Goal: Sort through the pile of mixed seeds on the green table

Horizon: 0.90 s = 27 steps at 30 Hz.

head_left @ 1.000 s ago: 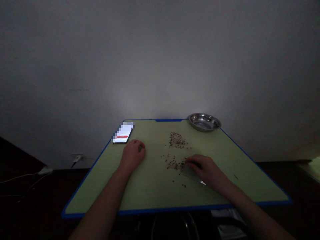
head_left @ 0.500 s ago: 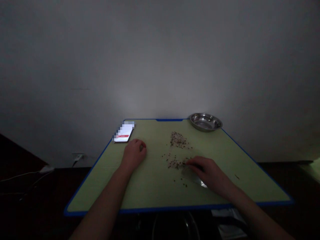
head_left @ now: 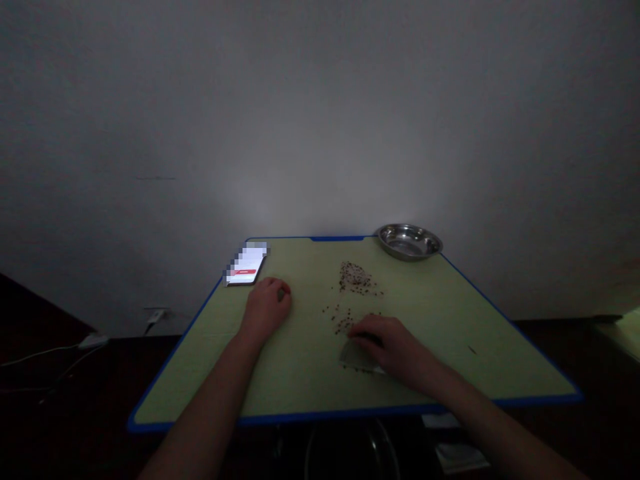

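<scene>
My left hand (head_left: 267, 305) rests on the table with its fingers curled in. Something small and dark shows between thumb and fingers, too unclear to name. Over the near heap of small dark beans or seeds (head_left: 344, 325), my right hand (head_left: 387, 343) is closed, fingertips at the heap's edge. A clear plastic bag (head_left: 354, 357), flat and thin, lies under its palm and appears gripped by it. A few dark grains show along the bag's near edge. Farther back lies a second heap of pale and dark grains (head_left: 356, 277).
A shiny metal bowl (head_left: 409, 243) stands at the table's back right corner. At the back left lies a phone (head_left: 245, 270) with a lit screen. One thin dark sliver (head_left: 472, 350) is on the right side. The green table (head_left: 300, 380) has a blue rim, with a wall behind.
My right hand has slid left across the near heap, and the clear plastic bag has moved left with it, now covering part of the table where loose grains lay. My left hand stays put.
</scene>
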Tool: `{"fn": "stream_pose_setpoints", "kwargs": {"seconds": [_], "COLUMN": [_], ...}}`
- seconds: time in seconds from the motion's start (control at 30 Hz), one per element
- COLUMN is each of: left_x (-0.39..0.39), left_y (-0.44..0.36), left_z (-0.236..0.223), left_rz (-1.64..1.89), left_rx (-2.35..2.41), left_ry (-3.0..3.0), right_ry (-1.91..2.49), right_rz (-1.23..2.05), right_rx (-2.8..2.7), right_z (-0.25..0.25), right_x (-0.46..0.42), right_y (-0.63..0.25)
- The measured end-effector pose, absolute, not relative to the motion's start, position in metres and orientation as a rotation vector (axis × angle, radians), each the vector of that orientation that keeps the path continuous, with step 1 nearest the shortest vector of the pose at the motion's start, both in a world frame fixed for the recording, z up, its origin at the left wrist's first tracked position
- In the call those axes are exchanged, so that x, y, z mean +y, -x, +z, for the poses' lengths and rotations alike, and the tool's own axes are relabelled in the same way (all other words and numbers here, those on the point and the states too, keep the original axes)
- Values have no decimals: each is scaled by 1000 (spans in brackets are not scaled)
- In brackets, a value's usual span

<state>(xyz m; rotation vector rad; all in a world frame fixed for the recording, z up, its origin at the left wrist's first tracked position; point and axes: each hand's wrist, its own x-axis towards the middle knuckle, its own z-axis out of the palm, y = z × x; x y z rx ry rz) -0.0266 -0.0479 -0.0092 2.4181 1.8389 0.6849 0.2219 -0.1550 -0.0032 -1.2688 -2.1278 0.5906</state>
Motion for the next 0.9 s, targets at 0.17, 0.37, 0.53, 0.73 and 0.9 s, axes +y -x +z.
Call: {"fn": "stream_pose_setpoints", "kwargs": {"seconds": [0.17, 0.37, 0.53, 0.73, 0.9], "left_x": [-48, -46, -47, -48, -48], "left_y": [26, 28, 26, 25, 26], "left_z": [-10, -13, -10, -8, -10], "left_rz": [693, 705, 702, 690, 699], "left_rx": [1847, 1829, 1838, 1850, 1836], "left_ry": [-2426, -2427, -2421, -2418, -2431], "right_ry": [1209, 1188, 1175, 1162, 1174], "right_rz": [639, 659, 685, 726, 740], "right_rx": [-2140, -2203, -2209, -2199, -2201], "right_z": [0, 0, -3, -3, 1], "right_x": [-160, -168, -172, -176, -179], "right_y": [-216, -214, -212, -212, -210]}}
